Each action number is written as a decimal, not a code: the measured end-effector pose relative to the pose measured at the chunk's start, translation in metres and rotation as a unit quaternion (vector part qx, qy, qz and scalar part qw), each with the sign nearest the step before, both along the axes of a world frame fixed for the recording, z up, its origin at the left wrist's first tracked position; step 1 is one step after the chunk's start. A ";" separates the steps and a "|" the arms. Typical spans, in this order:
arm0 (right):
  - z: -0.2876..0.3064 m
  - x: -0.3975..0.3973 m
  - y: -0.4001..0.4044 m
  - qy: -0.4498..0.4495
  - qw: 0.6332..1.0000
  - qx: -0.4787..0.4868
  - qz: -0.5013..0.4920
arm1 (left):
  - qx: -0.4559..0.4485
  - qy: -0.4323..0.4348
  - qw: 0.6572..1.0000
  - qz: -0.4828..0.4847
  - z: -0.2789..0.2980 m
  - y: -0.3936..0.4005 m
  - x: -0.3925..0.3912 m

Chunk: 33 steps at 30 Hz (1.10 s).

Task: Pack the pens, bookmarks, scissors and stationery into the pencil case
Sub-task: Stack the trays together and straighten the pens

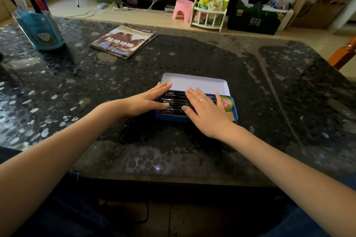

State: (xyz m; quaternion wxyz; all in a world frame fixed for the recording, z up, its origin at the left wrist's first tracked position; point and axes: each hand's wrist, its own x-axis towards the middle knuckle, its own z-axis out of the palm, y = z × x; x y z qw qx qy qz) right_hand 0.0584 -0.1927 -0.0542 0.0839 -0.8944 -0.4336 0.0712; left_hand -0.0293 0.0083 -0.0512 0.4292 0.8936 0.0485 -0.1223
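I see daylight coming from the far side. The dark table (192,54) has shiny glare. Near me it is dim. The edges look bent and blurry.

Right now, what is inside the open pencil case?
The pencil case holds a row of dark pens and a roll of tape at its right end. The left hand and right hand rest flat on the pens, hiding anything beneath.
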 end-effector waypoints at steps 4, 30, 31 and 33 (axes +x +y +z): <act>-0.001 -0.001 0.002 -0.001 1.000 0.001 -0.007 | 0.020 0.000 1.000 0.004 -0.001 0.000 0.001; -0.002 -0.002 0.003 0.006 1.000 -0.005 -0.001 | 0.108 0.023 0.994 -0.028 0.003 0.002 -0.001; -0.002 -0.002 0.003 0.006 1.000 -0.005 -0.002 | 0.109 0.027 0.993 -0.033 0.003 0.002 -0.001; -0.002 -0.002 0.003 0.006 1.000 -0.005 -0.002 | 0.102 0.034 0.994 -0.036 0.003 0.002 0.000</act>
